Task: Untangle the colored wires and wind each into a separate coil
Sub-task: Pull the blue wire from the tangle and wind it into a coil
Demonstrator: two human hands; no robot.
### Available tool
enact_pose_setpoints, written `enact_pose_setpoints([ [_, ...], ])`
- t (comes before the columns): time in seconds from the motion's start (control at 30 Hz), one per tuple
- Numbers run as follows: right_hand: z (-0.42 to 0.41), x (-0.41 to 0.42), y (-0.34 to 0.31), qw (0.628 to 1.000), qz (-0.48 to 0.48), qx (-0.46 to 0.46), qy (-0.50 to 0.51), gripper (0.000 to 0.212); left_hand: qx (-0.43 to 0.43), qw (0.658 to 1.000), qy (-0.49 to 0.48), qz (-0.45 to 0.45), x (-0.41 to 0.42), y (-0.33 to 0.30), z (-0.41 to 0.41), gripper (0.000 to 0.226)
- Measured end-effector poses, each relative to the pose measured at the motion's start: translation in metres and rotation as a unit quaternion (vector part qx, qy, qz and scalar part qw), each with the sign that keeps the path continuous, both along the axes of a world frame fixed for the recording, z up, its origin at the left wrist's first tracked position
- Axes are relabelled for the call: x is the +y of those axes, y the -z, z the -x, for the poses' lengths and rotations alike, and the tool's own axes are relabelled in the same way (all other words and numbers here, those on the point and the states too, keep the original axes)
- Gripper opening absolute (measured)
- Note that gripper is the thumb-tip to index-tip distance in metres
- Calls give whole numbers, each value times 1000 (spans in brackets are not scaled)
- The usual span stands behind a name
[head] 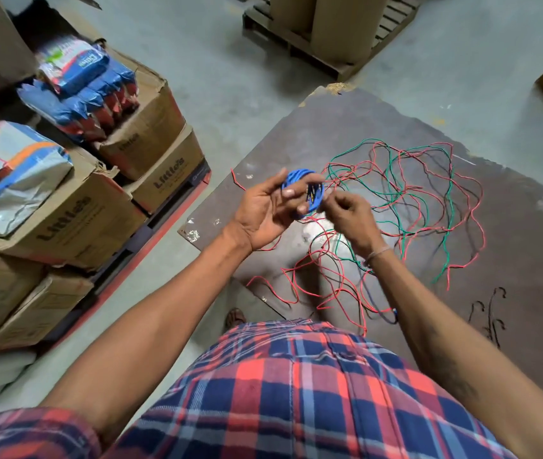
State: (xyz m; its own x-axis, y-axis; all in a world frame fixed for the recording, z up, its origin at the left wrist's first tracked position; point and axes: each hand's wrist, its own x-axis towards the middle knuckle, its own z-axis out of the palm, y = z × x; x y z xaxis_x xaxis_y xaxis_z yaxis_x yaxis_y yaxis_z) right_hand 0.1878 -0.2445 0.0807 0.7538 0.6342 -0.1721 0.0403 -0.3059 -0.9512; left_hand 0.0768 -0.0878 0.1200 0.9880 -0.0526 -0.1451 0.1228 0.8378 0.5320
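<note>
My left hand (265, 212) holds a small blue wire coil (299, 180) up in front of me, fingers wrapped round its left side. My right hand (351, 215) pinches the coil's right edge, where the blue wire's end sits. Below and to the right, red wire (472, 223), green wire (450, 207) and a thin dark wire (367, 293) lie tangled in loose loops on a dark board (528, 246) on the floor. A blue tip (395, 313) shows near my right forearm.
Stacked cardboard boxes (74, 223) with bagged goods (15, 173) stand on a red-edged pallet at the left. A wooden pallet (299, 44) carrying tall cardboard drums is at the back. Grey concrete floor (223, 77) surrounds the board. Dark squiggle marks (491, 313) are on the board's near right.
</note>
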Motion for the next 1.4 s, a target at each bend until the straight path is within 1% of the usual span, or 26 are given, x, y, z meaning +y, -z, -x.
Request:
enact_pose_setpoints([
  [0.07, 19, -2, 10, 998, 29, 30, -36, 38, 14, 997, -66, 41, 5, 5, -2, 55],
  [0.1, 27, -4, 14, 996, 45, 40, -68, 33, 19, 994, -92, 51, 8, 8, -2, 53],
  [0.17, 41, -6, 14, 984, 82, 45, -151, 19, 15, 992, -113, 59, 12, 14, -3, 53],
  [0.23, 52, -6, 6, 964, 125, 40, -232, 24, 4, 992, -119, 38, 14, 19, -5, 52],
  [0.3, 57, -4, -7, 939, 166, 13, -300, 25, 17, 991, -131, -34, 14, 27, -9, 53],
  [0.37, 59, -1, -18, 911, 202, -36, -358, 23, 41, 974, -144, -170, 16, 37, -12, 52],
  [0.43, 57, 0, -29, 883, 232, -112, -393, 22, 70, 934, -141, -322, 18, 46, -12, 51],
  [0.5, 53, -1, -40, 866, 236, -169, -406, 19, 95, 893, -108, -426, 15, 48, -10, 55],
  [0.6, 41, -6, -60, 855, 238, -207, -410, 15, 106, 849, -44, -516, 7, 53, -3, 58],
  [0.7, 25, -13, -75, 837, 263, -250, -409, 14, 72, 804, 36, -589, 2, 55, 6, 60],
  [0.87, -13, -28, -72, 798, 334, -318, -388, 12, 32, 762, 64, -643, 2, 51, 13, 50],
  [0.97, -32, -39, -68, 791, 343, -358, -360, 11, 36, 761, 92, -641, 1, 48, 18, 47],
  [1.07, -45, -45, -65, 781, 305, -443, -317, 12, 24, 768, 112, -630, -9, 42, 21, 44],
  [1.1, -48, -46, -64, 775, 296, -472, -298, 11, 17, 776, 117, -620, -13, 41, 22, 44],
  [1.17, -56, -49, -62, 773, 273, -512, -255, 9, 10, 805, 129, -579, -22, 43, 24, 46],
  [1.23, -65, -53, -58, 776, 251, -535, -220, 6, 27, 842, 142, -521, -32, 45, 26, 42],
  [1.33, -78, -59, -44, 779, 233, -554, -181, 17, 56, 883, 145, -444, -45, 44, 27, 47],
  [1.4, -80, -64, -32, 783, 246, -552, -147, 22, 63, 905, 130, -400, -51, 39, 26, 46],
])
